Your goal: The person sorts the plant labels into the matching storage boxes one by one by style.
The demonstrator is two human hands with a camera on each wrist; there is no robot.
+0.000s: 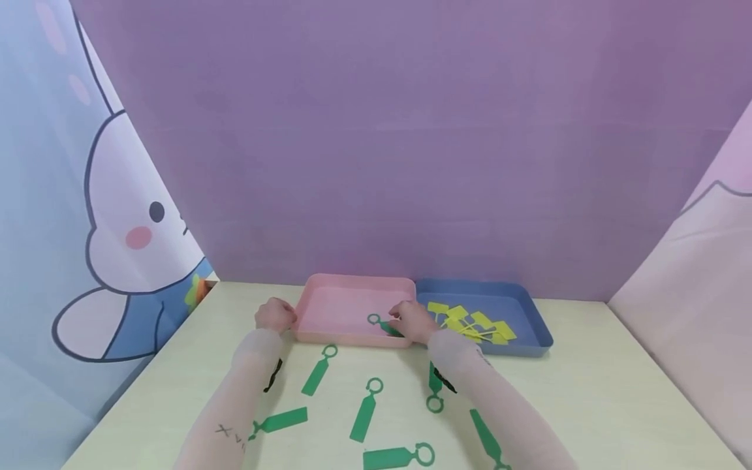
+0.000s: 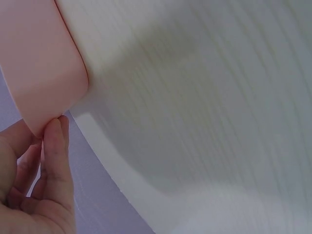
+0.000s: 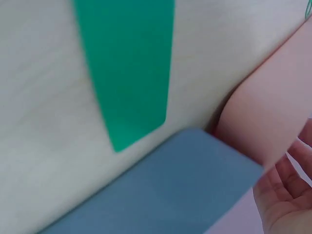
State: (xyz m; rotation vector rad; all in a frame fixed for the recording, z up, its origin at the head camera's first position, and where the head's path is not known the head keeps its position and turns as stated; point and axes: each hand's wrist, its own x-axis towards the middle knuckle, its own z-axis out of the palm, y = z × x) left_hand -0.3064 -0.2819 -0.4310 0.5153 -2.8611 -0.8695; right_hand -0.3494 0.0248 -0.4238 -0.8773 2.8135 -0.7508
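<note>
1. Here we are at the pale surface [image 1: 587, 378], 12 o'clock being the far side, and up there sits the pink tray [image 1: 341, 307], with the blue tray [image 1: 508, 307] right beside it at 3 o'clock!
2. Left hand [image 1: 275, 315] at the pink tray's 9 o'clock side, and that's a grasping grip: thumb and fingers pinch the tray's rim, plain to see from the left wrist.
3. Across to the right hand [image 1: 414, 322], over the pink tray's 4 o'clock corner, fingers bent, right at a green tag [image 1: 387, 328].
4. That tag is inside the pink tray, toward 4 o'clock, ring pointing to 10, its flat end running in under the fingers. Is the right grip pinching it? Cannot tell; the hand hides the contact.
5. Over in the blue tray, a jumble of yellow tags [image 1: 458, 313], overlapping, bunched toward 8 o'clock.
6. And look at the surface, six more green tags! Near tag [image 1: 316, 377], 7 o'clock of the pink tray; outer tag [image 1: 284, 419], farther along that line; middle tag [image 1: 363, 418], at 6; lowest tag [image 1: 388, 458], ring to 3; two more by the right forearm, around 5 o'clock.
7. Behind it all, a purple backdrop [image 1: 376, 143] at 12, a cartoon-printed cloth [image 1: 41, 228] at 10.
</note>
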